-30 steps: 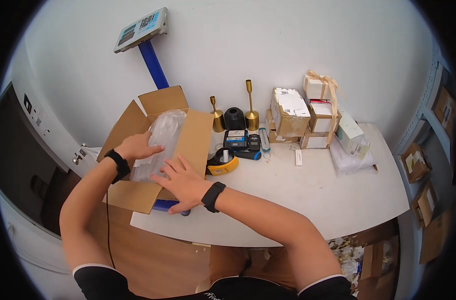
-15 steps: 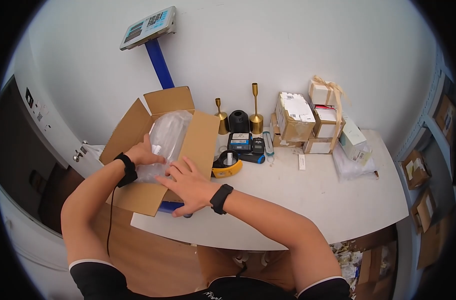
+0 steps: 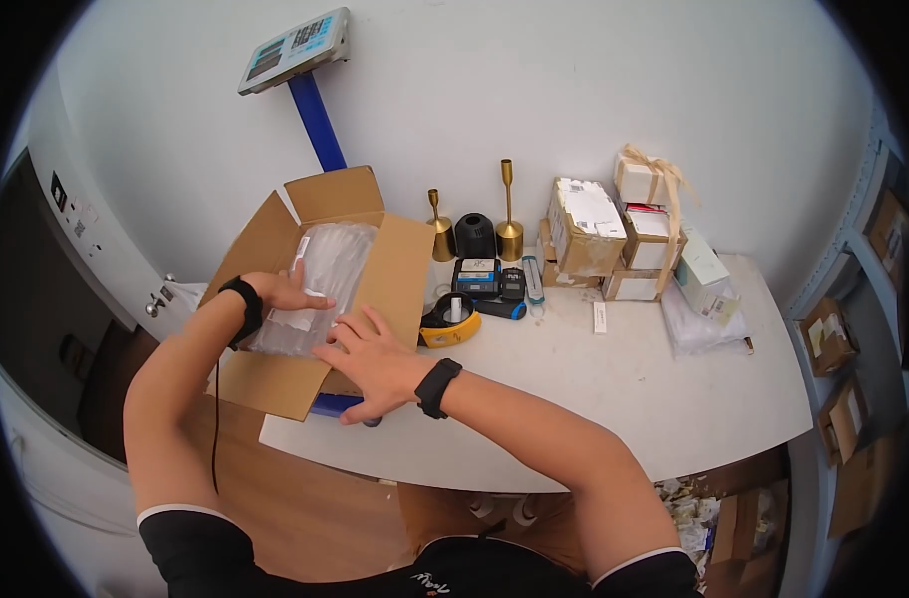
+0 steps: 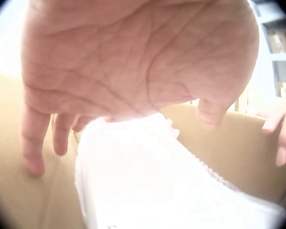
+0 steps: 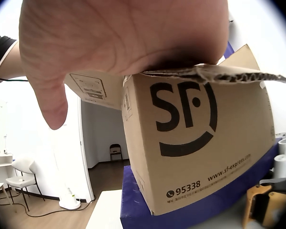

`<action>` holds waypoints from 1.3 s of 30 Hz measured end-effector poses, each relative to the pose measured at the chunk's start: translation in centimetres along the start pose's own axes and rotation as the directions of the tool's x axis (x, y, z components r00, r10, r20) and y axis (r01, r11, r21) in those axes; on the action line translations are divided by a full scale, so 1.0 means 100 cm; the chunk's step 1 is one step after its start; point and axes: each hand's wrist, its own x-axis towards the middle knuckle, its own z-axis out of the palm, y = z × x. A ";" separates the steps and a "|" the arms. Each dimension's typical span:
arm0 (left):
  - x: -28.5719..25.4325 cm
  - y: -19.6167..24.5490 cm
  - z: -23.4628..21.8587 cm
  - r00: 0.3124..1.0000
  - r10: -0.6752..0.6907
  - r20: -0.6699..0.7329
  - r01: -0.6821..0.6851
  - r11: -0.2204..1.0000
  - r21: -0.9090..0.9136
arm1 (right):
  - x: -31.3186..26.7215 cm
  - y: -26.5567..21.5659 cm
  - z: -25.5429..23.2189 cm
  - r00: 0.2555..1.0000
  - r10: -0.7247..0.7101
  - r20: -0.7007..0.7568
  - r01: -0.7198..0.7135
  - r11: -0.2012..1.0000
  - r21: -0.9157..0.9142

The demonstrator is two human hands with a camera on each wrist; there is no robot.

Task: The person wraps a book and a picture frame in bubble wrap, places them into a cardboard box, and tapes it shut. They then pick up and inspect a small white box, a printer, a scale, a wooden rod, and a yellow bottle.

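Note:
An open cardboard box [image 3: 399,274] stands at the left of the table with its flaps spread. Inside lies a package in clear, shiny plastic wrap [image 3: 340,249], overexposed to white in the left wrist view. My left hand [image 3: 283,291] reaches into the box over this package, fingers spread and thumb pointing right. The left palm [image 4: 138,57] faces down, with fingertips near the box's inner wall. My right hand [image 3: 380,367] rests on the near right corner of the box, fingers extended over the edge. Its thumb [image 5: 53,107] hangs outside the printed wall.
Under the box is a blue scale platform [image 5: 133,205], with its display [image 3: 295,50] on a post behind. To the right are a yellow tape dispenser [image 3: 452,332], gold candlesticks [image 3: 509,239], a black device [image 3: 476,276] and stacked parcels [image 3: 586,229]. Shelves [image 3: 853,269] line the right.
The plastic-wrapped package lies flatter than half a second ago, and a white label shows near its upper left. My left hand has shifted slightly over it. The right hand keeps its place on the box.

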 end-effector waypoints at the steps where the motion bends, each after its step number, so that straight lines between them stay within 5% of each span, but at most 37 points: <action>1: -0.005 0.001 -0.016 0.997 0.043 -0.063 -0.040 0.998 0.049 | 0.000 0.001 -0.001 1.000 0.002 0.003 -0.002 1.000 -0.002; 6: 0.015 0.002 -0.018 0.923 0.290 -0.253 -0.255 0.953 0.161 | 0.002 -0.003 0.001 0.999 0.012 0.033 -0.011 1.000 -0.029; 14: 0.067 0.005 0.025 0.948 0.280 -0.151 -0.250 0.950 0.189 | -0.001 -0.002 0.003 0.997 -0.049 -0.064 0.044 0.997 -0.071; 19: 0.076 0.004 0.035 0.931 0.303 -0.204 -0.263 0.943 0.203 | -0.003 0.001 -0.002 0.991 -0.087 -0.099 0.078 0.993 -0.088; 23: 0.021 0.012 0.003 0.942 0.281 -0.181 -0.240 0.945 0.221 | -0.021 0.002 -0.028 0.992 -0.052 -0.117 0.042 0.995 -0.091; 25: -0.007 -0.004 -0.009 0.883 0.452 -0.127 -0.461 0.886 -0.053 | -0.037 0.007 -0.048 0.990 -0.059 -0.131 0.043 0.991 -0.124; 28: -0.089 -0.029 -0.007 0.866 0.464 -0.187 -0.496 0.844 -0.203 | -0.054 0.025 -0.065 0.976 0.023 -0.217 -0.041 0.996 -0.079; 29: -0.114 -0.037 -0.002 0.861 0.480 -0.167 -0.508 0.802 -0.312 | -0.056 0.033 -0.067 0.951 0.122 -0.284 -0.107 0.992 0.067; 30: -0.133 -0.049 0.008 0.866 0.471 -0.169 -0.501 0.805 -0.318 | -0.055 0.039 -0.070 0.915 0.227 -0.334 -0.161 0.963 0.214; 31: -0.151 -0.062 0.022 0.799 0.551 -0.242 -0.602 0.734 -0.316 | -0.052 0.039 -0.075 0.878 0.395 -0.270 -0.276 0.880 0.387; 32: -0.165 -0.071 0.035 0.718 0.621 -0.315 -0.696 0.651 -0.302 | -0.046 0.045 -0.073 0.819 0.521 -0.243 -0.281 0.731 0.622; 33: -0.176 -0.074 0.045 0.720 0.617 -0.318 -0.694 0.654 -0.303 | -0.039 0.051 -0.071 0.755 0.631 -0.178 -0.251 0.529 0.811; 34: -0.186 -0.077 0.056 0.651 0.632 -0.421 -0.734 0.666 -0.135 | -0.032 0.052 -0.073 0.758 0.627 -0.178 -0.249 0.531 0.810; 36: -0.192 -0.076 0.082 0.420 0.638 -0.645 -0.733 0.658 0.174 | -0.015 0.051 -0.075 0.643 0.766 -0.008 -0.204 0.181 0.962; 39: -0.175 -0.073 0.108 0.415 0.543 -0.730 -0.627 0.752 0.203 | 0.007 0.059 -0.070 0.643 0.761 0.088 -0.413 0.247 0.876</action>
